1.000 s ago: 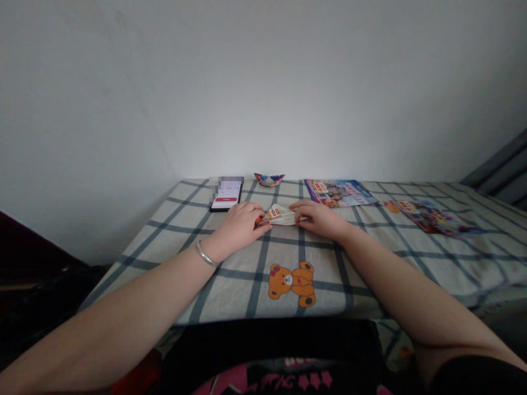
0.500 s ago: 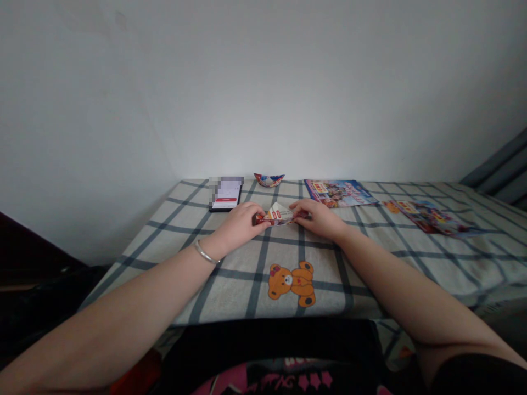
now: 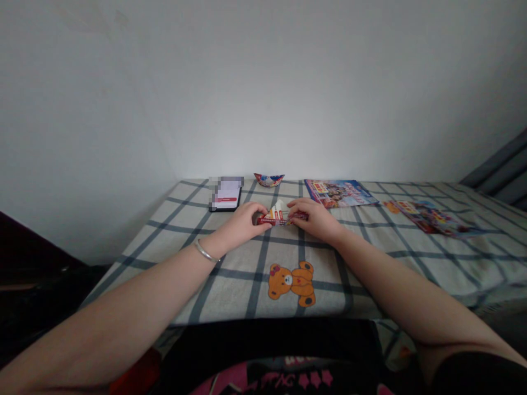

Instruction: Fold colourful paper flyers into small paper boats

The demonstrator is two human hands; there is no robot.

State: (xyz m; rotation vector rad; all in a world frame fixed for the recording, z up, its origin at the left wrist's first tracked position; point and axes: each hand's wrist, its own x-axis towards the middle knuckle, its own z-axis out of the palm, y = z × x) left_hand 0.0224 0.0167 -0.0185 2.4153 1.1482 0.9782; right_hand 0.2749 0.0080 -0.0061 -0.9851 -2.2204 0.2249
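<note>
A small folded piece of printed paper [image 3: 278, 214], white with red and orange print, is held between both hands just above a checked cloth [image 3: 230, 274]. My left hand [image 3: 241, 223] pinches its left end with closed fingers; a silver bracelet sits on that wrist. My right hand [image 3: 313, 218] pinches the right end. The paper's middle stands up in a small peak.
A phone [image 3: 225, 193] with a lit screen lies at the back left. A finished folded paper boat [image 3: 269, 179] sits by the wall. Two printed leaflets [image 3: 340, 192] [image 3: 428, 216] lie to the right. An orange bear [image 3: 293, 282] is printed on the cloth near me.
The paper went from lying fairly flat and long to shorter and peaked in the middle. Both hands moved closer together, pushing its ends inward.
</note>
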